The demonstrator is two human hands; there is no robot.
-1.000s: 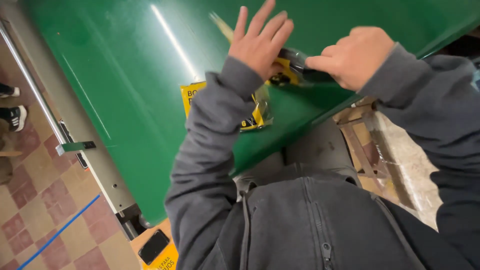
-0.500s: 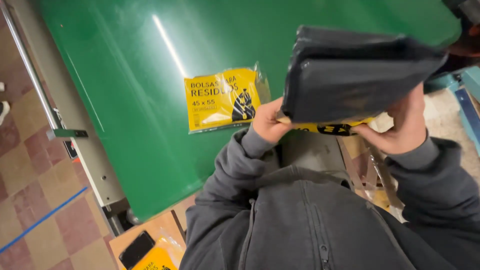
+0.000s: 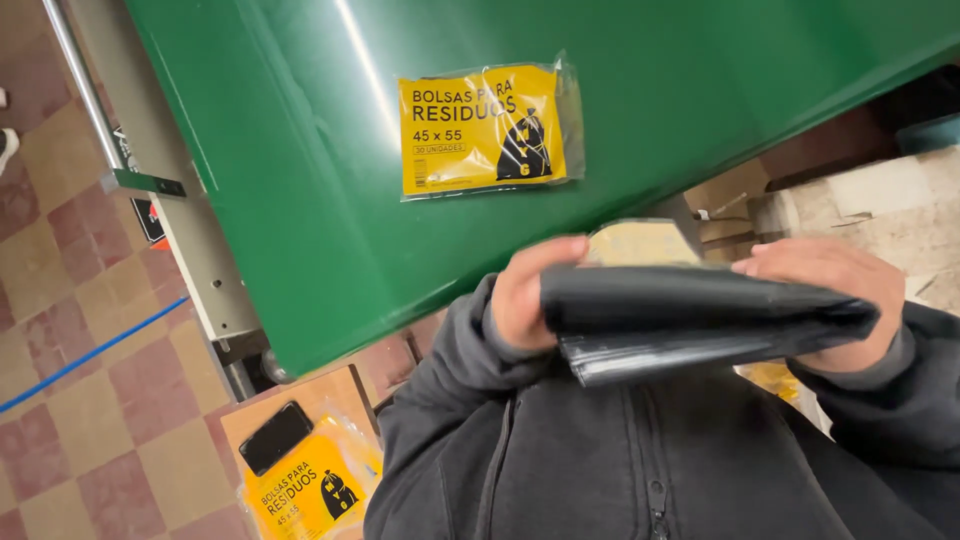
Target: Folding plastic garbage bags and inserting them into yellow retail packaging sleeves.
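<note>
a stack of black bags (image 3: 700, 325) is clamped at both ends by the left hand (image 3: 525, 295) and right hand (image 3: 830, 300); slippery layers could slide out if the fingers loosen.

A folded stack of black plastic bags (image 3: 700, 320) lies flat, gripped at both ends.

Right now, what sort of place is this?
Likely a packing workstation: a wide green conveyor-like table, a sealed yellow bag packet on it, and both hands holding a folded stack of black plastic bags.
</note>
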